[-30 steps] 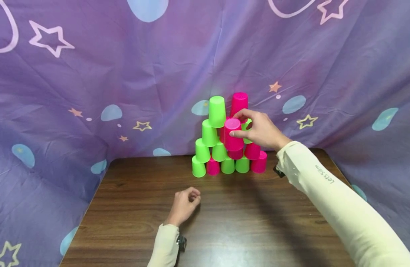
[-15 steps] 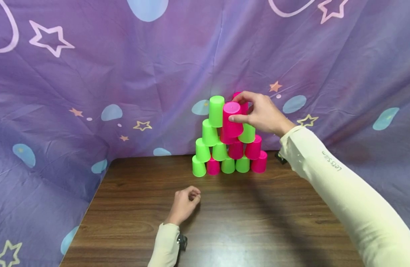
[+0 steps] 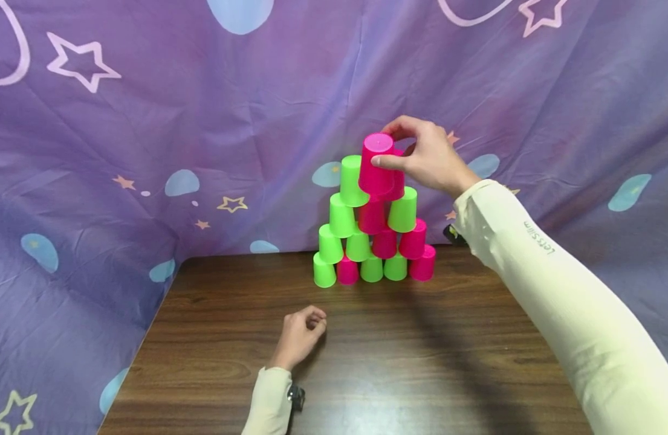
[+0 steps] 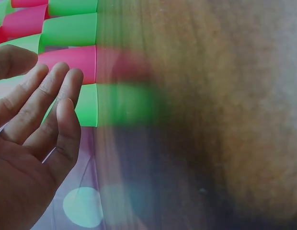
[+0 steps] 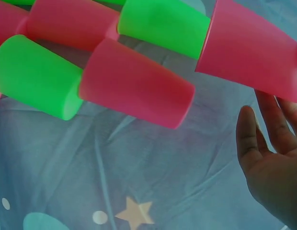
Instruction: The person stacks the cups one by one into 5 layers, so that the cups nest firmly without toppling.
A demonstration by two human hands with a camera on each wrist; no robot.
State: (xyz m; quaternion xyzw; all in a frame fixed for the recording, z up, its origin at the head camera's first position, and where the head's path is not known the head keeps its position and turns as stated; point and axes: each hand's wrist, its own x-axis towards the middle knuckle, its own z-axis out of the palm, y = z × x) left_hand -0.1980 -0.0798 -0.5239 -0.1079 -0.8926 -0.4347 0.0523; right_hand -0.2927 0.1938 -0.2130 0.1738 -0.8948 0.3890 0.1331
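My right hand [image 3: 428, 154] pinches an upside-down pink cup [image 3: 376, 172] between thumb and fingers. It is up at the height of the pyramid's top row and overlaps that row's pink cup [image 5: 139, 84] in the head view. In the right wrist view the held pink cup [image 5: 251, 50] is at upper right, its rim near the top-row green cup [image 5: 163, 24]. That green cup [image 3: 352, 181] is the left one of the top row. My left hand [image 3: 300, 332] rests on the table in front of the pyramid, fingers loosely bent around nothing.
Below stand rows of upside-down green and pink cups, with a green cup [image 3: 324, 272] at the bottom left and a pink cup [image 3: 422, 264] at the bottom right. They are on a brown wooden table [image 3: 219, 344], close before a purple patterned cloth [image 3: 274, 121].
My right hand has lifted the pink cup from in front of the second row from the top up to the top row. My left hand has stayed put.
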